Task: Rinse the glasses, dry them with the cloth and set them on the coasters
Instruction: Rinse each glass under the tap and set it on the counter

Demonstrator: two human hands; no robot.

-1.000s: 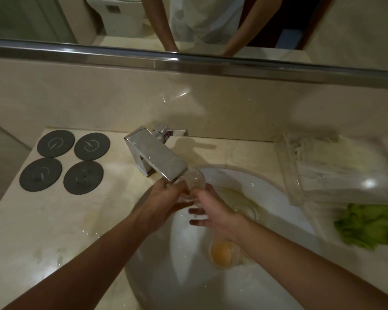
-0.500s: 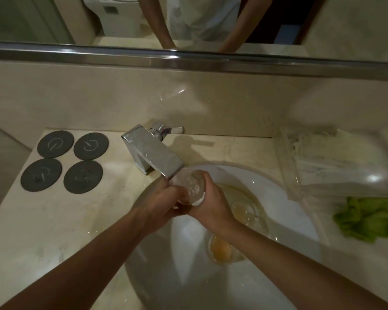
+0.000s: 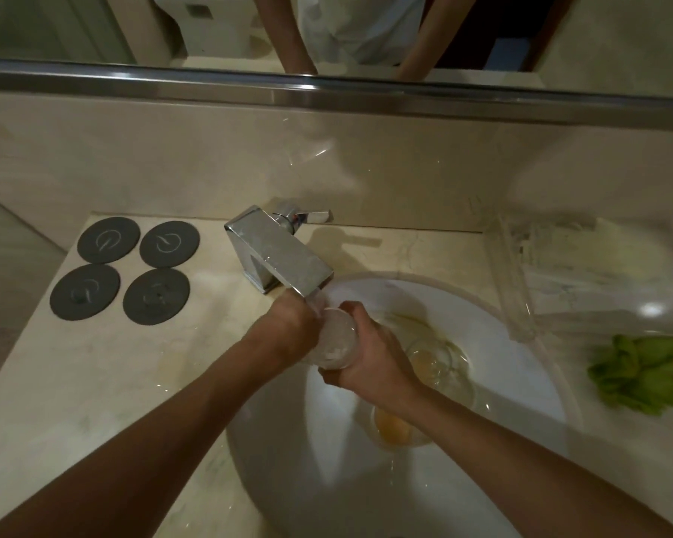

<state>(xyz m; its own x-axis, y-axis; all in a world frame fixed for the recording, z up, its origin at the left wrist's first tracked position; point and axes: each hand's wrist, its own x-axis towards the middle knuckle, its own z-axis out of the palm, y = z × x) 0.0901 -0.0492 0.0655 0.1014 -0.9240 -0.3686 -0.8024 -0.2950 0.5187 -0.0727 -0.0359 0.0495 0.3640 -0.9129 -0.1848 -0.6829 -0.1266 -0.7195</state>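
Both hands meet over the back-left part of the sink (image 3: 521,351), right under the tap (image 3: 284,258). The right hand (image 3: 370,359) wraps its fingers round a clear glass (image 3: 337,339), which lies tilted with one end toward the spout. The left hand (image 3: 288,328) is against the glass's left side, its fingers hidden behind the glass, so whether they curl round it cannot be told. A thin stream of water runs from the spout onto the glass.

Lower in the basin lie more glasses: one (image 3: 440,363) just right of the right hand, and another (image 3: 393,425) beneath the right wrist, holding some yellowish liquid.

Four dark round coasters (image 3: 127,269) sit in a two-by-two block at the back-left corner of the counter (image 3: 94,382), all bare. Near the counter's right edge lies a crumpled green cloth (image 3: 645,374), well apart from the hands. Behind it, at the back-right corner, stands a clear plastic box (image 3: 583,273). A metal ledge (image 3: 327,93) runs along the wall above, with the mirror (image 3: 366,29) over it showing the person's arms.
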